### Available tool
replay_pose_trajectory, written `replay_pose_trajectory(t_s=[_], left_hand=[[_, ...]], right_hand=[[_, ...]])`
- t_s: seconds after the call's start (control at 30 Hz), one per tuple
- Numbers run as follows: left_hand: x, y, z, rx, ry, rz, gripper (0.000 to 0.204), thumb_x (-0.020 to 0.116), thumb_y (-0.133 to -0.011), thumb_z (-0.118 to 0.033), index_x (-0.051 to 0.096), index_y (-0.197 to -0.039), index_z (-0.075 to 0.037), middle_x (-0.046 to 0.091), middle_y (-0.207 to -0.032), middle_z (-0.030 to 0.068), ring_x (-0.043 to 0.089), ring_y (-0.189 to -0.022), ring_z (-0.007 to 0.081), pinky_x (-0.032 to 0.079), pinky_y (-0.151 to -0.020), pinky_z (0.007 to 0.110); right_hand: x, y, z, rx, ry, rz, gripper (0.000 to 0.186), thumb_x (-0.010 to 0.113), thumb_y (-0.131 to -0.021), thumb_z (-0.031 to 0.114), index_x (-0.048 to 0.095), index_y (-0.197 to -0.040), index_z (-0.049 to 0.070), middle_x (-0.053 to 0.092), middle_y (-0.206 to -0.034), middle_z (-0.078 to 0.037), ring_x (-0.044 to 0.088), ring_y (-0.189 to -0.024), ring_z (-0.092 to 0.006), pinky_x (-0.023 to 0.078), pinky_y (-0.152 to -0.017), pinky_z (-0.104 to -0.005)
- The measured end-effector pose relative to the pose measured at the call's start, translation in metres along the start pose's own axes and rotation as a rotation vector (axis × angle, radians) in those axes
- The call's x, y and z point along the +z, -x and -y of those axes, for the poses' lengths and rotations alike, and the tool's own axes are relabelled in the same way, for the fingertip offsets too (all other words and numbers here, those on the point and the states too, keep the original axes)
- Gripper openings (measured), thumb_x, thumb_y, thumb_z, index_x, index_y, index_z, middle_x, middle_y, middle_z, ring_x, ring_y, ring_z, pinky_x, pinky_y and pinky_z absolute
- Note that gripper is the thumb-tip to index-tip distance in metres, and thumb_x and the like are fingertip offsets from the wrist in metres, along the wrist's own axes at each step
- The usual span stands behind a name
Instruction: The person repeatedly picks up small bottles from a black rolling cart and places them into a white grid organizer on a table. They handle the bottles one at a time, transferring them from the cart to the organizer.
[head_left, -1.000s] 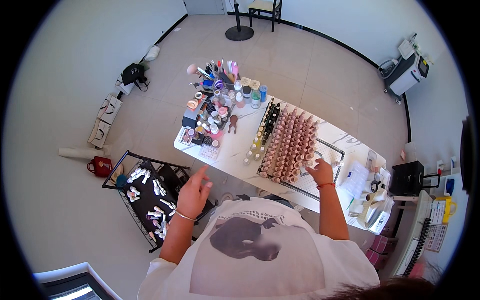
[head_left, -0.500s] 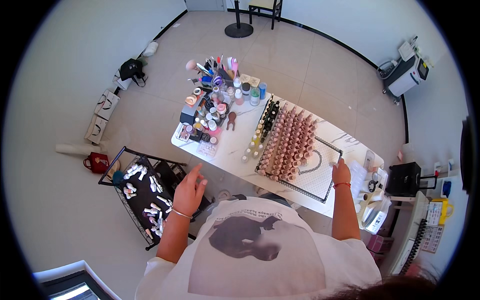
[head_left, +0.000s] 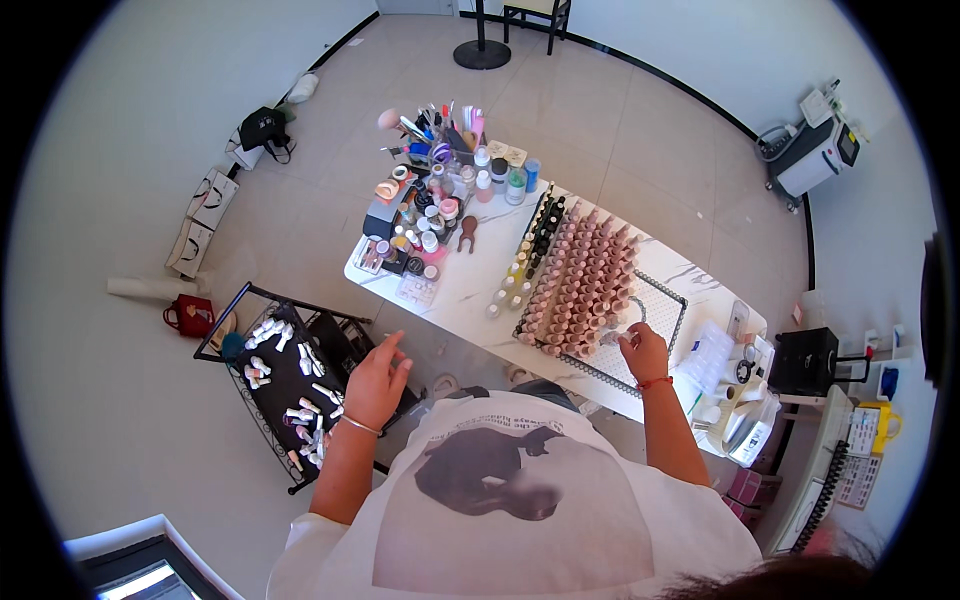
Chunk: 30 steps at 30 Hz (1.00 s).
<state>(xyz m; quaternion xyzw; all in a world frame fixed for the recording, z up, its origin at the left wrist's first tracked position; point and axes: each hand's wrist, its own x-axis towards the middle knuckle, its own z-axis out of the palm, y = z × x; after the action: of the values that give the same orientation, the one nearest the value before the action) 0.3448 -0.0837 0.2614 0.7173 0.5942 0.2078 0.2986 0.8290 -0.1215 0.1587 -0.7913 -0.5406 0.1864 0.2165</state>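
Several rows of small pinkish bottles (head_left: 580, 280) with brown-pink caps stand close together on a white tray (head_left: 660, 300) with a dark lacy rim. My right hand (head_left: 645, 352) is over the bare part of the tray, beside the near right end of those rows. Its fingers are drawn together, and what they hold, if anything, is too small to make out. Above the gap between the table and the black cart, my left hand (head_left: 377, 380) hangs with fingers apart and nothing in it.
The black cart (head_left: 280, 375) at left carries several white-capped bottles. Jars, brushes and bottles (head_left: 430, 215) crowd the far left of the marble-patterned table (head_left: 455, 300). Clear plastic containers (head_left: 750, 425) stand at its right end. A wheeled machine (head_left: 815, 155) is by the right wall.
My right hand has moved left, from the tray's right edge to the end of the bottle rows. My left hand has stayed nearly where it was.
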Motion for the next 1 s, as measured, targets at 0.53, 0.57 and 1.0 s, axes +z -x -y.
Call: replay_pose_trajectory(t_s=[0.53, 0.57, 1.0], left_hand=[[0.007, 0.030, 0.069, -0.176, 0.048, 0.016, 0.041, 0.065, -0.091, -0.016, 0.056, -0.130, -0.006, 0.066, -0.092, 0.0113, 0.064, -0.073, 0.0266, 0.052, -0.070, 0.039], [0.012, 0.036, 0.083, -0.196, 0.037, 0.026, 0.040, 0.065, -0.091, -0.017, 0.057, -0.129, -0.006, 0.067, -0.092, 0.0118, 0.065, -0.075, 0.0275, 0.052, -0.071, 0.040], [0.024, 0.172, 0.319, -0.899, 0.261, -0.434, 0.018, 0.063, -0.094, -0.019, 0.069, -0.103, -0.005, 0.071, -0.082, 0.0117, 0.070, -0.069, 0.0224, 0.055, -0.063, 0.036]], right_hand=[[0.024, -0.006, -0.001, -0.107, 0.167, -0.004, 0.029, 0.078, -0.079, 0.021, 0.066, -0.101, 0.007, 0.070, -0.076, -0.014, 0.069, -0.071, -0.0329, 0.054, -0.065, -0.0419], [0.025, -0.007, -0.002, -0.125, 0.182, -0.011, 0.029, 0.078, -0.079, 0.021, 0.066, -0.102, 0.007, 0.070, -0.076, -0.014, 0.069, -0.071, -0.0329, 0.054, -0.065, -0.0421], [0.011, -0.002, 0.073, -0.143, 0.322, -0.052, 0.024, 0.068, -0.089, 0.017, 0.064, -0.109, 0.006, 0.065, -0.075, -0.012, 0.064, -0.069, -0.0301, 0.050, -0.063, -0.0423]])
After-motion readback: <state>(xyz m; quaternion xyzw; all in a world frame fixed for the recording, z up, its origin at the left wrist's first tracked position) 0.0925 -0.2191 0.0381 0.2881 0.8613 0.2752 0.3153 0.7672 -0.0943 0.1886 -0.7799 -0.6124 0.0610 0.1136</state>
